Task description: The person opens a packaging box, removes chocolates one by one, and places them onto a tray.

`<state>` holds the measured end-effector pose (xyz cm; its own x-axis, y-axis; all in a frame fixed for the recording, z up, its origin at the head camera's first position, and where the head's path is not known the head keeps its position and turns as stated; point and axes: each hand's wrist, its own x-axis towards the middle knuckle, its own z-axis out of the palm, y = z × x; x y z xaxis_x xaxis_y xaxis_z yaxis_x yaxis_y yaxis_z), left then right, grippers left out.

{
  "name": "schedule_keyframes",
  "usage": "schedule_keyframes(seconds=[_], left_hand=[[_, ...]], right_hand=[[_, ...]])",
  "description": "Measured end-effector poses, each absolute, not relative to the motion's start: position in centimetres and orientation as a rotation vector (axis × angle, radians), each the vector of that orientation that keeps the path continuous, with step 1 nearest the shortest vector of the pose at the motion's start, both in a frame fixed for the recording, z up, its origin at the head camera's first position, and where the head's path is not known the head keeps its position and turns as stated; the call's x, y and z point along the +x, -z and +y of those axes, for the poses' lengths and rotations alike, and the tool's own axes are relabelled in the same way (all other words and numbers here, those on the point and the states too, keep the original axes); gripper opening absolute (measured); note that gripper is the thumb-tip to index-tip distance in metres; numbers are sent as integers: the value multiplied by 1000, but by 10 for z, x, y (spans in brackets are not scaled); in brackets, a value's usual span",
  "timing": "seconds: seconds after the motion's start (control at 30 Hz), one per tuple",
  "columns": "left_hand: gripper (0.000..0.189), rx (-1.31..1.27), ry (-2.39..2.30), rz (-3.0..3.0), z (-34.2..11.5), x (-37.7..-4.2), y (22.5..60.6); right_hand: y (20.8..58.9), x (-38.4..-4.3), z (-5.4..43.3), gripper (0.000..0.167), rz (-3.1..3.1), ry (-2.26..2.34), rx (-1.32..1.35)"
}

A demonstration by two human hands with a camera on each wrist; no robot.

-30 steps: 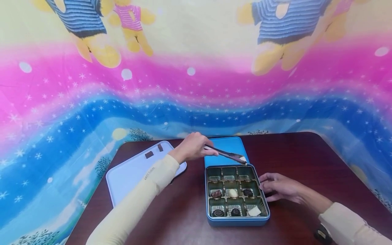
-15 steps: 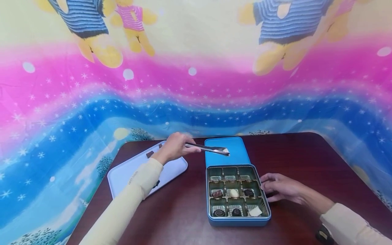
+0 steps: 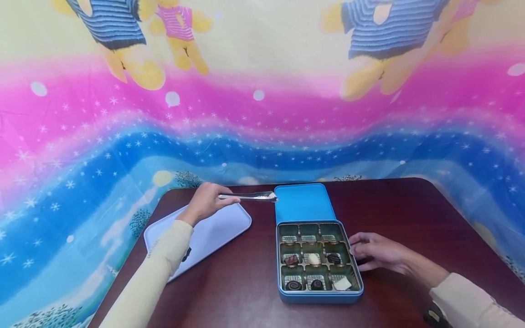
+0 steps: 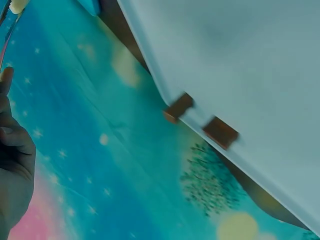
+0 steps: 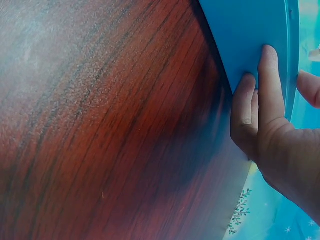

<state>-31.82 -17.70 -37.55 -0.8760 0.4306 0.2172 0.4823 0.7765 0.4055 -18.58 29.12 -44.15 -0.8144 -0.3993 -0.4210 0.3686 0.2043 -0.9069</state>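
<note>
My left hand (image 3: 207,201) grips metal tongs (image 3: 248,197) above the far part of the white tray. Between the tong tips is a small cream-white chocolate (image 4: 19,5), at the top left corner of the left wrist view. My right hand (image 3: 379,251) rests its fingers against the right side of the blue tin (image 3: 320,298). In the tin's divided insert, chocolates sit in the middle and front rows, among them a white one (image 3: 314,258), a dark swirl (image 3: 293,285) and a white square (image 3: 342,283). The back-row compartments hold none.
The white tray (image 3: 217,237) lies left of the tin. Two brown chocolate pieces (image 4: 221,132) lie by its edge, hidden behind my hand in the head view. A dark piece (image 3: 186,254) shows beside my left sleeve. Behind the tin lies its blue lid (image 3: 305,202).
My left hand has moved left with the tongs and the white chocolate, from over the tin's back edge, past the lid, to above the tray. My right hand has stayed at the tin's side.
</note>
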Motion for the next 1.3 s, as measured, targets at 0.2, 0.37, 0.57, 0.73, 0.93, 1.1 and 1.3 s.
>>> schedule_keyframes(seconds=[0.2, 0.37, 0.57, 0.73, 0.93, 1.1, 1.3], left_hand=[[45, -660, 709, -2825, -205, -317, 384], [47, -590, 709, -2827, -224, -317, 393], [42, -526, 676, -2829, -244, -319, 405], [42, -472, 665, -2831, -257, -319, 413], [43, -410, 658, -2847, -269, -323, 422], [44, -394, 636, -2856, -279, -322, 428], [42, -394, 609, -2853, -288, -320, 434]], right_hand=[[442, -186, 291, 54, 1879, 1682, -39], [442, -185, 292, 53, 1872, 1689, -44], [441, -185, 291, 52, 1865, 1694, -57], [440, -185, 291, 53, 1865, 1690, -49], [439, -185, 291, 52, 1880, 1679, -37], [439, -185, 289, 52, 1887, 1675, -37], [439, -184, 289, 51, 1888, 1676, -46]])
